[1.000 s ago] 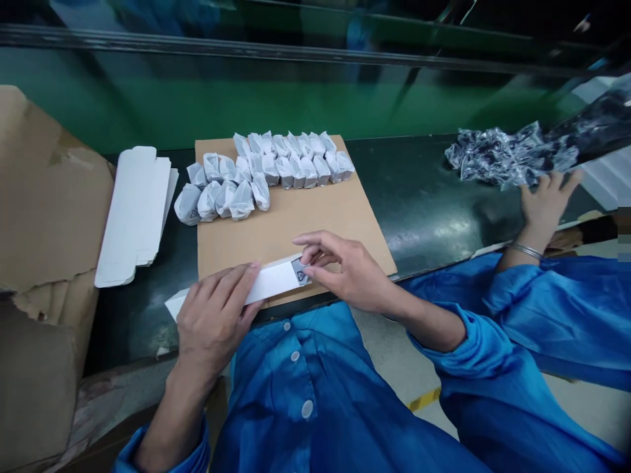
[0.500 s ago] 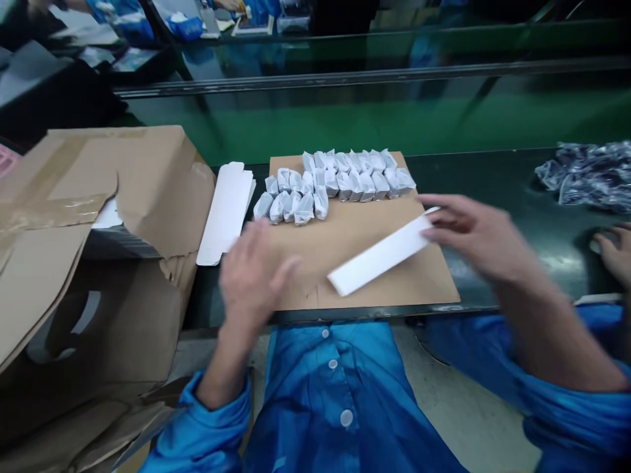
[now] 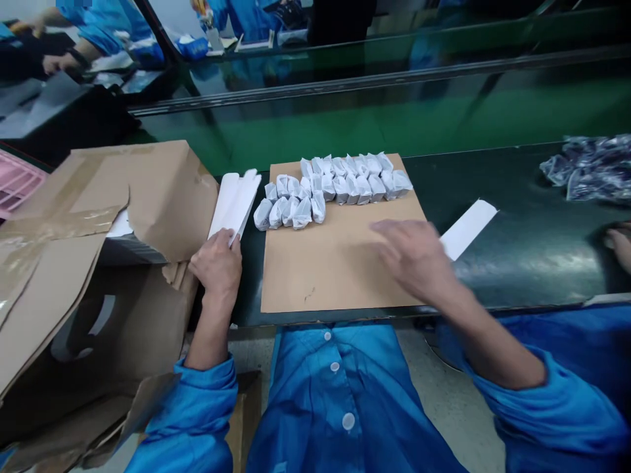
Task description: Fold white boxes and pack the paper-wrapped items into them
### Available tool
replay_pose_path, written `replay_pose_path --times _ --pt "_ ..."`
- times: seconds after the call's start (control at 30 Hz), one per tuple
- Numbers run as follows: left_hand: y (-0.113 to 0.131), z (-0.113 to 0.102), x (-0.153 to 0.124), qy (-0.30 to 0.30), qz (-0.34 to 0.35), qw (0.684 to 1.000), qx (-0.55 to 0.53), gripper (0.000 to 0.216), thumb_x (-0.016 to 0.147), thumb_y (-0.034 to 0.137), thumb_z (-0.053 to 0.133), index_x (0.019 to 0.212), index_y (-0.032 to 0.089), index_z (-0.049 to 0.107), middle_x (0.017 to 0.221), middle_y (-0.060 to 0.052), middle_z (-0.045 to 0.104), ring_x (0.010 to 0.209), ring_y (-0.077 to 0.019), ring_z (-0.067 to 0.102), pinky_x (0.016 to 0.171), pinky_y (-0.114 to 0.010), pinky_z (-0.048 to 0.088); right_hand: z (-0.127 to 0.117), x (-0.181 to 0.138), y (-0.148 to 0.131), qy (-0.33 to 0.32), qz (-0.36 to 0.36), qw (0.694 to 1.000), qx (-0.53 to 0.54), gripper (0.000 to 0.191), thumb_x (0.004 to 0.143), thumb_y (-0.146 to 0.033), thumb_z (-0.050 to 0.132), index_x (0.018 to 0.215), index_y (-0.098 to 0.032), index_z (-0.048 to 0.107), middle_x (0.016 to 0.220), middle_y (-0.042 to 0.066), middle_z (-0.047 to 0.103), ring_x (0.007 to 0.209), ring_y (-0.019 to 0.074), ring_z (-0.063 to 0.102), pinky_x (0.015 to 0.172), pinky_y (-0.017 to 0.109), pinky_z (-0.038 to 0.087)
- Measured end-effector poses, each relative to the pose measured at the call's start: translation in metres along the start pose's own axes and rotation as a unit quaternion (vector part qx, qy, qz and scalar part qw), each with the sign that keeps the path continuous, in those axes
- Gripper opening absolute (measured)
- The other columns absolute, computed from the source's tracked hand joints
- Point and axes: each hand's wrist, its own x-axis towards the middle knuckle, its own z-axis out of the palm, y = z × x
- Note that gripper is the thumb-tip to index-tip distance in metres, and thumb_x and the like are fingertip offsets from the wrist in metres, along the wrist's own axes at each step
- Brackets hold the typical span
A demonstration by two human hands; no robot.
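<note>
At the left, my left hand (image 3: 217,263) grips the near end of a flat, unfolded white carton (image 3: 233,200) from a small stack beside the big cardboard box. My right hand (image 3: 419,256) hangs over the right part of a brown cardboard sheet (image 3: 340,276), blurred, its fingers stretched out and holding nothing. Beyond its wrist, a long narrow white box (image 3: 468,228) lies on the dark table, partly hidden by the hand. Several small items wrapped in pale paper (image 3: 345,180) stand in rows along the sheet's far side.
A large torn cardboard box (image 3: 158,197) stands open at the left. Clear plastic bags (image 3: 591,171) lie at the far right, near another person's hand (image 3: 620,244). A green barrier (image 3: 345,131) runs behind the table, with people in blue beyond it.
My right hand has let go of the narrow white box, now on the table at the right, and moved left. My left hand has moved left and taken hold of a flat carton.
</note>
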Motion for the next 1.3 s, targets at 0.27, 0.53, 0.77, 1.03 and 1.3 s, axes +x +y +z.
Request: replay_pose_path --times 0.27,0.53,0.77,1.03,1.3 --pt "0.053 -0.033 -0.105 0.118 0.306 0.927 -0.185 0.056 0.083 0.030 0.073 0.136 0.021 0.057 0.126 -0.013 0.070 0.119 -0.0262 0.065 0.108 -0.041 0.047 0.063 0.024 -0.089 -0.099 0.170 0.771 0.605 0.053 0.089 -0.047 0.061 0.130 -0.016 0.051 0.125 0.013 0.064 0.103 0.0212 0.064 0.085 0.033 0.054" --pt "0.044 -0.071 -0.079 -0.131 -0.050 0.853 -0.502 0.068 0.076 0.047 0.077 0.136 0.023 0.057 0.124 -0.010 0.070 0.108 -0.0284 0.069 0.086 -0.038 0.060 -0.003 0.023 -0.031 -0.426 -0.067 0.835 0.342 0.023 0.091 -0.036 0.063 0.097 -0.014 0.063 0.090 0.002 0.066 0.077 0.0143 0.061 0.067 0.024 0.046" --pt "0.041 -0.058 -0.060 -0.325 -0.168 0.709 -0.603 0.035 0.071 0.045 0.078 0.087 0.015 0.074 0.073 -0.004 0.073 0.061 -0.0186 0.069 0.053 -0.028 0.058 -0.005 -0.018 -0.062 -0.128 -0.203 0.966 -0.091 0.071 0.090 -0.043 0.065 0.142 -0.002 0.042 0.123 0.023 0.064 0.105 0.0336 0.061 0.087 0.044 0.050" --pt "0.034 -0.065 -0.054 -0.419 -0.071 0.717 -0.553 0.032 0.072 0.034 0.079 0.098 0.016 0.075 0.070 -0.003 0.074 0.055 -0.0168 0.069 0.049 -0.025 0.059 -0.007 -0.013 -0.044 -0.112 -0.302 0.944 -0.074 0.054 0.093 -0.030 0.056 0.136 0.001 0.048 0.131 0.022 0.061 0.112 0.0310 0.059 0.093 0.043 0.050" --pt "0.049 -0.057 -0.054 -0.332 -0.061 0.795 -0.505 0.020 0.072 0.033 0.077 0.084 0.017 0.075 0.076 -0.001 0.074 0.059 -0.0131 0.067 0.050 -0.021 0.057 0.005 -0.026 -0.047 -0.045 -0.304 0.931 -0.196 0.048 0.098 -0.030 0.051 0.132 0.003 0.051 0.113 0.023 0.068 0.094 0.0301 0.064 0.075 0.041 0.052"
